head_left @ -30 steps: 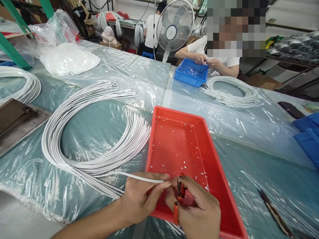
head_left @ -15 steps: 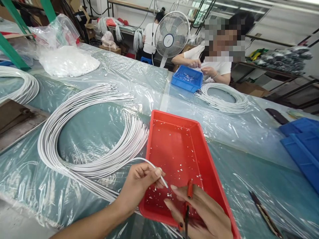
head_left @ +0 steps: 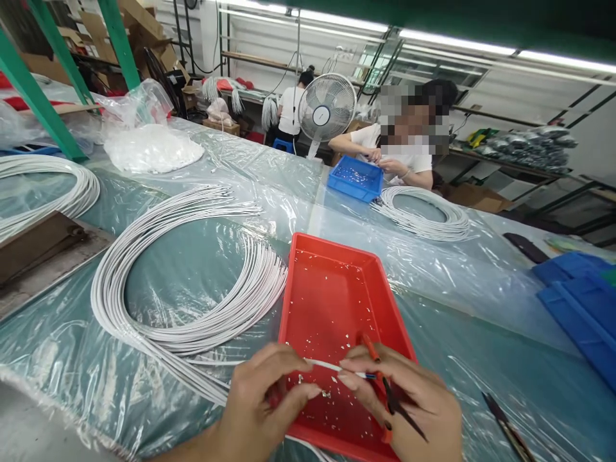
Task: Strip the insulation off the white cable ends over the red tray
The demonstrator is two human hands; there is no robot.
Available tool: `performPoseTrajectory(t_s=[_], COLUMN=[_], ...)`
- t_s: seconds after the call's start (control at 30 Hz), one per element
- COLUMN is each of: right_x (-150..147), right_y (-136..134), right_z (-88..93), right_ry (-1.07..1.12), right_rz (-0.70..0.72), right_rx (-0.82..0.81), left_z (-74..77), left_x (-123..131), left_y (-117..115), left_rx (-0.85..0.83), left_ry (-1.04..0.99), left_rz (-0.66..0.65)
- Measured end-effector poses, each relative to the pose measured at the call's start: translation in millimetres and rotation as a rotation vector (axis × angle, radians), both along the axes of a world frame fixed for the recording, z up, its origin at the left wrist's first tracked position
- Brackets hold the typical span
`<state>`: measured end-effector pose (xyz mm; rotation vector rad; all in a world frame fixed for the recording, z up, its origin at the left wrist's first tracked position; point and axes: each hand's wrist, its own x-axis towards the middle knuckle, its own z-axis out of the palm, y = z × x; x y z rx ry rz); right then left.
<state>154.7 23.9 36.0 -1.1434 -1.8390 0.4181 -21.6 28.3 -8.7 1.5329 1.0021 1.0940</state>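
My left hand (head_left: 262,401) pinches the end of a white cable (head_left: 323,365) over the near end of a red tray (head_left: 337,289). My right hand (head_left: 409,401) holds small red-handled snips (head_left: 385,391) and its fingertips grip the cable's tip, where coloured inner wires show. A large coil of white cables (head_left: 183,269) lies on the plastic-covered table to the left of the tray, and the held cable runs out of it.
White scraps litter the red tray. A dark tool (head_left: 505,423) lies at the right. Blue trays (head_left: 582,308) sit at the far right. Across the table a person works over a blue tray (head_left: 355,179) beside another coil (head_left: 423,215). A fan (head_left: 326,109) stands behind.
The camera has tilted up. My left hand brought the cable end level across the tray, and my right hand moved up to grip its tip with the snips swung aside.
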Motion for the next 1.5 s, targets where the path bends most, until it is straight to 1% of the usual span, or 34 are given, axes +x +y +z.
performPoseTrajectory(t_s=[0.03,0.1,0.17,0.23,0.3,0.33,0.37,0.4,0.47,0.5,0.53,0.6,0.63,0.67,0.7,0.73,0.8,0.87,0.93,1.0,1.1,1.17,1.23,1.3,1.4,1.5], right_x=[-1,-6,-14,-24,-35,-39,-42,-43,-40,-38,-34,-28,-26,-25,-24,-23,-22,-21,-19,-16,-15,-15,-16,-16,-15,-14], right_y=[1,2,2,2,-1,-2,-3,-3,-4,-3,-3,-2,-2,-1,-1,-1,0,0,-1,-3,-6,-9,-11,-13,-16,-20], right_z=[0.7,-1.5,-9.4,-21.6,-33.4,-37.6,-40.2,-41.2,-39.7,-38.3,-37.3,-37.6,-39.1,-41.2,-43.7,-46.2,-50.1,-51.6,-51.5,-51.2,-52.1,-53.1,-53.9,-54.3,-53.4,-49.7], right_ry=[0.061,0.233,0.481,0.754,0.797,0.788,0.774,0.745,0.664,0.617,0.569,0.476,0.429,0.382,0.332,0.28,0.17,0.05,-0.072,-0.187,-0.318,-0.368,-0.342,-0.25,-0.098,0.005], right_rz=[0.001,0.008,-0.005,-0.013,-0.019,-0.021,-0.035,-0.053,-0.144,-0.2,-0.258,-0.357,-0.391,-0.415,-0.427,-0.429,-0.41,-0.388,-0.386,-0.388,-0.351,-0.312,-0.272,-0.228,-0.163,-0.111], right_rx=[-0.061,-0.237,-0.503,-0.784,-0.798,-0.786,-0.761,-0.718,-0.596,-0.53,-0.463,-0.34,-0.282,-0.228,-0.176,-0.127,-0.029,0.07,0.177,0.288,0.411,0.425,0.371,0.31,0.233,0.073], left_z=[-1.2,-2.3,0.5,7.6,16.4,20.1,22.6,23.5,20.4,16.8,12.5,4.0,0.9,-0.7,-0.9,0.2,4.8,9.0,9.8,7.0,1.7,1.0,3.0,6.2,9.6,10.8], left_x=[-2,-5,-9,-13,-18,-20,-22,-22,-19,-17,-13,-7,-3,1,4,9,17,26,33,36,37,35,33,29,23,18], left_y=[-3,-6,-5,-1,9,15,22,29,39,42,42,37,32,28,24,21,20,23,26,27,26,26,27,29,32,34], left_rx=[0.105,0.212,0.257,0.283,0.261,0.236,0.193,0.131,0.021,0.018,0.067,0.249,0.332,0.374,0.362,0.286,0.029,-0.306,-0.568,-0.69,-0.734,-0.75,-0.728,-0.669,-0.583,-0.542], left_ry=[0.064,0.145,0.173,0.15,0.116,0.116,0.126,0.14,0.14,0.126,0.109,0.078,0.069,0.066,0.067,0.07,0.006,-0.208,-0.428,-0.536,-0.57,-0.601,-0.625,-0.617,-0.551,-0.502], left_rz=[0.039,0.018,-0.043,-0.032,0.057,0.091,0.096,0.065,0.002,0.011,0.05,0.153,0.163,0.135,0.076,0.014,-0.102,-0.204,-0.253,-0.24,-0.187,-0.158,-0.138,-0.122,-0.112,-0.107])
